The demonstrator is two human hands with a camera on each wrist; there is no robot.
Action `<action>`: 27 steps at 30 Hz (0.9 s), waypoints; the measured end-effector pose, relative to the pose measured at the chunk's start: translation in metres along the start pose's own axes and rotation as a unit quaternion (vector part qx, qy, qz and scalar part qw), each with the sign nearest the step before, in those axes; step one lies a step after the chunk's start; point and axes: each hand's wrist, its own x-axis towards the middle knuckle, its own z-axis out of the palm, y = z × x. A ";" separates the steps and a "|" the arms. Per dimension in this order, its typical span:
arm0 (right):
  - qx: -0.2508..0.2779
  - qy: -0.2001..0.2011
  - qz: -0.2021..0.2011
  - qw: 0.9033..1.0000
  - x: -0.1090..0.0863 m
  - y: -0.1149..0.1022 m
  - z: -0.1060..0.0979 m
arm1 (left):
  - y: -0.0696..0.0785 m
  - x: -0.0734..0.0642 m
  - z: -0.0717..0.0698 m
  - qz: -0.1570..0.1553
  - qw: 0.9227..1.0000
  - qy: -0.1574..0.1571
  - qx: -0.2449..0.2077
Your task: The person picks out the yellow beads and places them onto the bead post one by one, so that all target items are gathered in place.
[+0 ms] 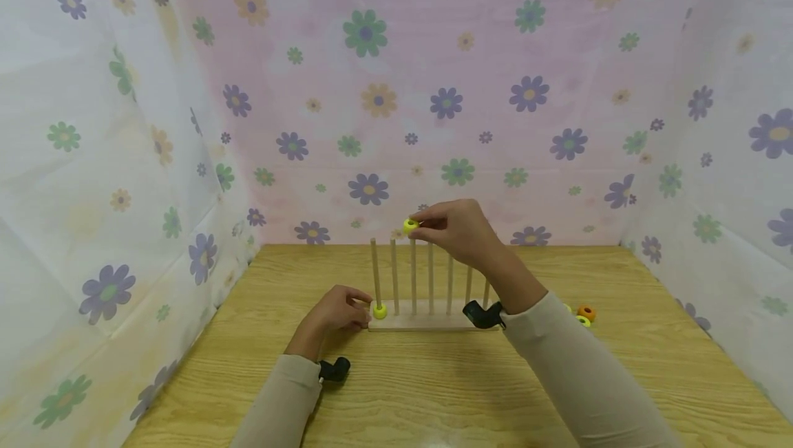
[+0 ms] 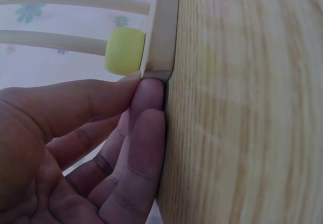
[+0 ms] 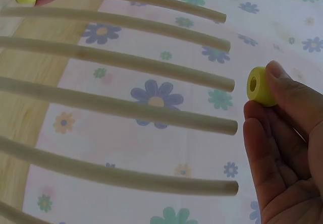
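My right hand [image 1: 466, 231] pinches a yellow bead [image 1: 410, 226] between thumb and fingers. In the right wrist view, the bead's hole faces the tip of a wooden peg [image 3: 202, 77], with a small gap between them. A wooden peg rack [image 1: 421, 323] stands on the table, with several upright pegs in a row. Another yellow bead [image 1: 380, 312] sits at the bottom of its leftmost peg. My left hand [image 1: 337, 309] holds the rack's left end with curled fingers, the fingertips against the end of the base in the left wrist view.
On the table right of the rack lie an orange bead [image 1: 586, 312] and yellow beads [image 1: 582, 323], partly hidden by the right sleeve [image 1: 576, 358]. Flower-print cloth [image 1: 403, 56] walls the table at the back and both sides. A black wrist camera [image 1: 483, 314] hangs before the rack's right end.
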 end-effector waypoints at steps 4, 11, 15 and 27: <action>0.011 -0.005 -0.003 1.000 0.002 -0.004 0.005 | 0.000 0.000 -0.001 0.000 1.000 -0.001 0.000; 0.012 -0.011 -0.005 1.000 0.006 -0.008 0.014 | 0.001 0.000 -0.001 0.005 1.000 -0.004 -0.008; 0.018 -0.021 -0.009 1.000 0.009 -0.011 0.020 | 0.001 -0.001 -0.001 0.002 1.000 -0.007 -0.013; 0.026 -0.033 -0.017 0.999 0.015 -0.016 0.035 | 0.000 -0.001 -0.001 0.002 1.000 -0.021 -0.022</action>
